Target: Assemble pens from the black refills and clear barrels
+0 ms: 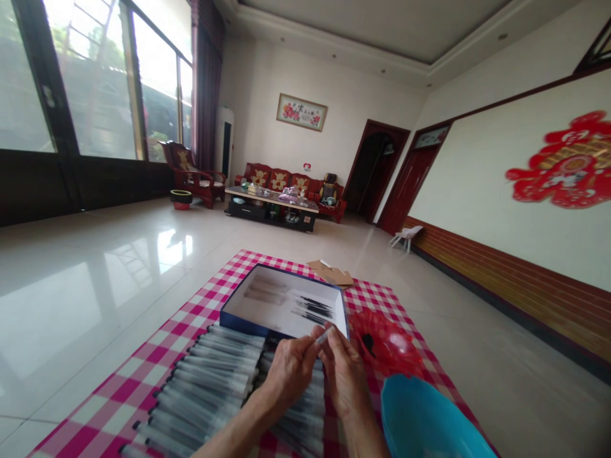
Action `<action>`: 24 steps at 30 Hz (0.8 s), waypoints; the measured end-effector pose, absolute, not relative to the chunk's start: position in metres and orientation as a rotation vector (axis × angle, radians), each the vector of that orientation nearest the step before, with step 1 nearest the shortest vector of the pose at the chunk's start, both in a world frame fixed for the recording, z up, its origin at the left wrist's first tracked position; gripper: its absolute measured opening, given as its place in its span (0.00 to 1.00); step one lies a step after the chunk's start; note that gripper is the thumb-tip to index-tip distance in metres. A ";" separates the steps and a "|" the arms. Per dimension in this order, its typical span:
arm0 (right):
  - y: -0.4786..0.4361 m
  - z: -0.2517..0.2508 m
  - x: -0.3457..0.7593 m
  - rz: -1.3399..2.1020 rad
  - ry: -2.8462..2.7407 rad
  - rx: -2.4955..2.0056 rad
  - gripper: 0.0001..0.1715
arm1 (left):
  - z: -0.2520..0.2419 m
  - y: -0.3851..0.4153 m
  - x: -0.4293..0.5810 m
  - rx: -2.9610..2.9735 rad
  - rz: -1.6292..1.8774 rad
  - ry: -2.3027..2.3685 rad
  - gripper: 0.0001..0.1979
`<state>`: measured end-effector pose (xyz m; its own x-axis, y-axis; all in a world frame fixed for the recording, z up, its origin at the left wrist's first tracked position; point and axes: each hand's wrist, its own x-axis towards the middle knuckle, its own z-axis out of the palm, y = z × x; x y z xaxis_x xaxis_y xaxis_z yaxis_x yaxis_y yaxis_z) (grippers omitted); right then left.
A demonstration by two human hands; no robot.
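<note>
Pinching a small clear piece (325,335) between them, both hands meet just above the near side of the box in the head view. The left hand (292,364) has its fingers curled closed on the piece, and the right hand (344,367) grips it from the other side, thumb and fingers drawn together. Much of the piece is hidden by the fingers, so its full shape cannot be told.

The box (281,272), blue outside and white within, lies open on the pink-and-white checked surface (203,313). Dark refills (315,309) lie toward its right side, and pale thin pieces (264,291) toward its left, too blurred to name. Close before the box is a spread of tubes (210,381) with dark ends pointing left; more tubes (305,410) lie below the hands, partly covered by the left arm.

To the right sits a red dish (394,343) with a wavy rim, a dark spot showing in it, and nearer, a blue bowl (429,420). Cardboard (337,275) lies just beyond the box. Farther off stand a sofa (279,180), an armchair (191,175) and a white stool (407,236).
</note>
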<state>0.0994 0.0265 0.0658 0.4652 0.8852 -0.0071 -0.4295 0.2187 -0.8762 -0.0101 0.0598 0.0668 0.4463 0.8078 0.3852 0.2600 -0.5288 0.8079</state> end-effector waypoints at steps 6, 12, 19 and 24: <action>0.026 0.068 0.097 0.961 -0.570 -0.994 0.21 | 0.067 0.057 -0.013 2.235 1.113 0.920 0.16; 0.024 0.072 0.091 0.957 -0.500 -0.990 0.23 | 0.060 0.055 -0.013 2.431 1.043 1.050 0.19; 0.024 0.065 0.092 0.938 -0.551 -1.036 0.23 | 0.063 0.056 -0.012 2.550 0.874 1.158 0.15; 0.022 0.069 0.106 0.866 -0.656 -1.125 0.28 | 0.081 0.068 -0.026 2.481 0.749 1.104 0.12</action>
